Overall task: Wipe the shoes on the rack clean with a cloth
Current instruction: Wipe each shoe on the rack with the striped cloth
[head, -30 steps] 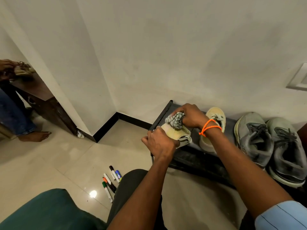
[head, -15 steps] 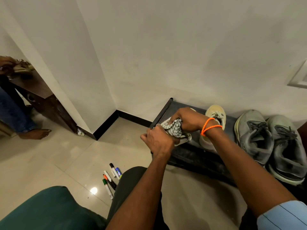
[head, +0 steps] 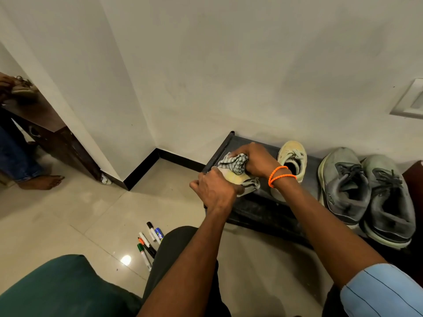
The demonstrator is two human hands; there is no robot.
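My left hand (head: pixel 214 191) grips a pale yellow shoe (head: pixel 235 178) over the left end of the black shoe rack (head: pixel 263 209). My right hand (head: pixel 257 160), with orange bands at the wrist, holds a bunched grey checked cloth (head: pixel 233 162) against the top of that shoe. Most of the shoe is hidden by both hands and the cloth. Its pale yellow mate (head: pixel 291 161) stands on the rack just to the right. Two grey sneakers (head: pixel 345 186) (head: pixel 389 200) sit side by side further right.
Several marker pens (head: pixel 148 241) lie on the tiled floor left of my knee. A green cushion (head: pixel 61 289) fills the lower left. At far left another person's bare foot (head: pixel 42 181) stands by a dark wooden table (head: pixel 45 124). A wall switch plate (head: pixel 409 101) is at right.
My right hand has moved the cloth from the shoe's far end over its top and toward the left. My left hand kept its grip on the shoe.
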